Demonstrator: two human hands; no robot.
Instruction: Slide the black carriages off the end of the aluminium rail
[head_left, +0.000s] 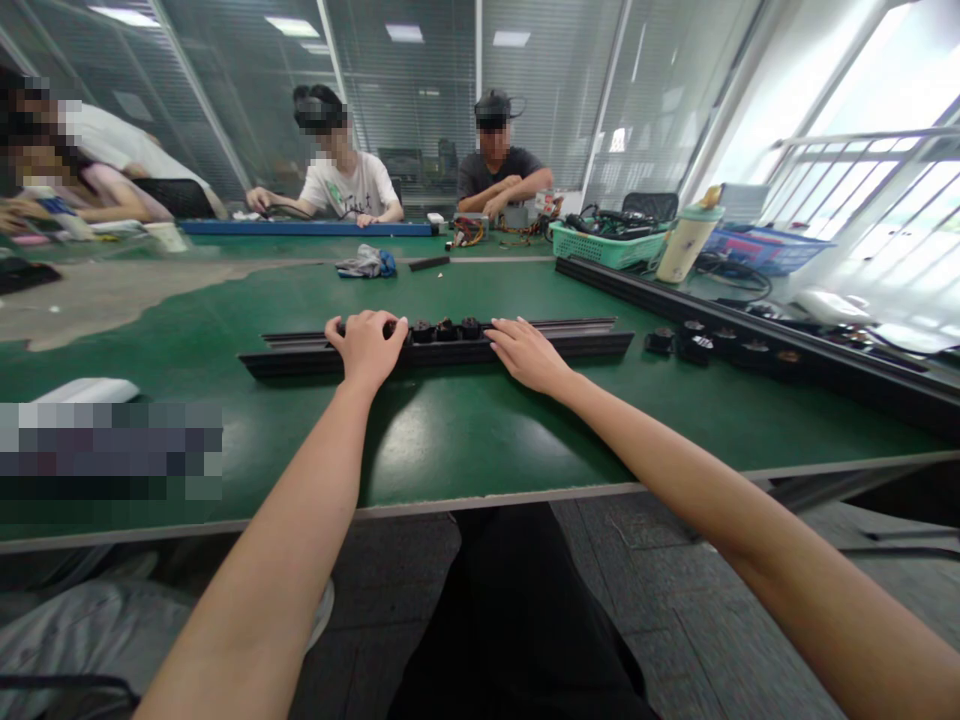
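Observation:
A long black channel rail [300, 362] lies crosswise on the green table in front of me. Several small black modules [446, 330] with rounded tops sit in a row along its middle. My left hand [367, 345] arches over the rail left of this row, its thumb and fingers closed around a dark module that they mostly cover. My right hand [529, 355] rests on the rail just right of the row, fingers stretched out along it and its thumb not clearly seen.
More loose black modules [696, 345] lie to the right, beside a longer black rail [795, 360]. Behind stand a green basket [607, 248] of cables and a cream bottle [686, 245]. A crumpled cloth [366, 263] lies farther back. Several people sit across the table [480, 470].

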